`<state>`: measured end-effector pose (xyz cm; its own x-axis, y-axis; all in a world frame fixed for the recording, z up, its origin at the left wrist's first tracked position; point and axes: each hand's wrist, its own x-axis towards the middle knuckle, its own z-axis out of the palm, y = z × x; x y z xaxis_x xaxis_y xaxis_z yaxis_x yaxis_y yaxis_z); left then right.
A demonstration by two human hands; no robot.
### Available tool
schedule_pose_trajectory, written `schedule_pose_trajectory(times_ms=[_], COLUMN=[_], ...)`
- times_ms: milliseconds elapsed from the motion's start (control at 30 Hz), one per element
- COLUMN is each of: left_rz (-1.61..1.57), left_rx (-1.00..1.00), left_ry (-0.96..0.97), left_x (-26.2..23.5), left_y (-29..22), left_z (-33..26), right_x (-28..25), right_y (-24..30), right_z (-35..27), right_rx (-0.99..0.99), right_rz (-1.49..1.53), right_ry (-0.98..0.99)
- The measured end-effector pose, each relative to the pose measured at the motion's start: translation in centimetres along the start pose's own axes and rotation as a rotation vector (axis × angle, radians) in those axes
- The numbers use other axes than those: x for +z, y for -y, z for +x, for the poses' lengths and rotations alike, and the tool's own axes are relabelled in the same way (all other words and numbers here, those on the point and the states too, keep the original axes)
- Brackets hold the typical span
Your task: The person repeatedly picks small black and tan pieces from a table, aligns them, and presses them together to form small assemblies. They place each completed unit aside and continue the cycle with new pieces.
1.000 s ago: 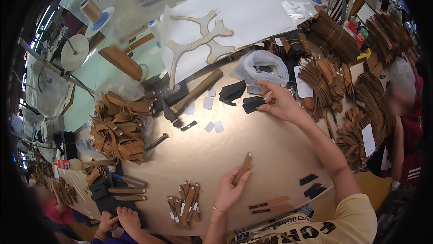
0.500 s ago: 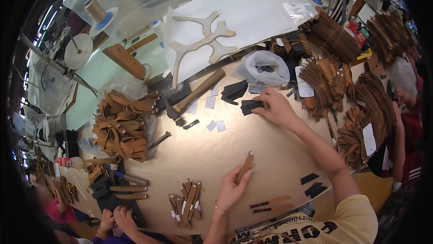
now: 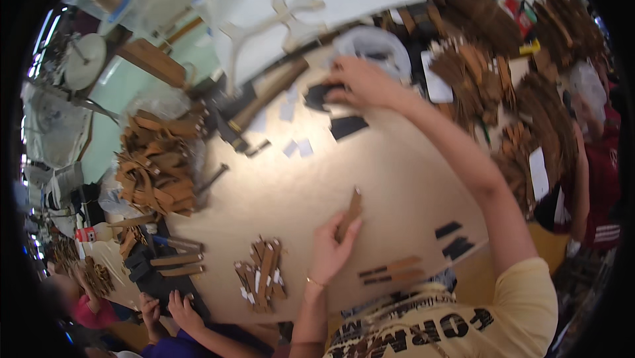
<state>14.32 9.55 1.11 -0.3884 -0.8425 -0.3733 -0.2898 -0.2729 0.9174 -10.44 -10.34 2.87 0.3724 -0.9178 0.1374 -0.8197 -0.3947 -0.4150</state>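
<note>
My left hand point(image 3: 332, 247) is closed around a short brown leather strap point(image 3: 350, 214) with a pale tip, held above the table. Farther away, my right hand point(image 3: 367, 85) reaches to a small pile of black strips point(image 3: 317, 96). Its fingertips are at the pile, but motion blur hides whether they grip any of it. Just nearer lies another group of flat black pieces point(image 3: 348, 128), apart from the hand. A clear plastic bag point(image 3: 380, 47) stands behind the right hand. Small pale cards point(image 3: 297, 148) lie to the left of the black pieces.
A hammer point(image 3: 268, 96) lies at the far left of the work area. Heaped brown straps point(image 3: 159, 166) fill the left side, and bundled ones point(image 3: 473, 80) the right. Shorter straps point(image 3: 263, 272) lie near the front edge. A co-worker's hands point(image 3: 182, 312) are at the lower left.
My right hand has let go of the black pieces it held and moved away and left to the black pile. The left hand still holds the strap. The whole view has shifted slightly.
</note>
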Motion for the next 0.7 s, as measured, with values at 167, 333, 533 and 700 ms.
schedule_pose_trajectory(times_ms=[167,333,533,700], left_rz=[-0.057,-0.016,-0.007,0.004], left_rx=[-0.105,-0.051,-0.079,-0.038], left_ry=[0.0,-0.005,-0.02,-0.043], left_x=[0.0,0.2,0.3,0.5], left_y=[0.2,-0.3,0.0,0.0], left_z=[-0.6,0.2,0.0,-0.1], right_x=[1.0,1.3,2.6,0.6], right_y=[-2.3,-2.1,-0.3,0.3], right_z=[1.6,2.0,0.2,-4.9], right_rx=[-0.097,-0.029,-0.049,-0.156], right_rz=[0.067,0.131,0.058,0.09], right_ry=[-0.015,-0.042,-0.511,-0.812])
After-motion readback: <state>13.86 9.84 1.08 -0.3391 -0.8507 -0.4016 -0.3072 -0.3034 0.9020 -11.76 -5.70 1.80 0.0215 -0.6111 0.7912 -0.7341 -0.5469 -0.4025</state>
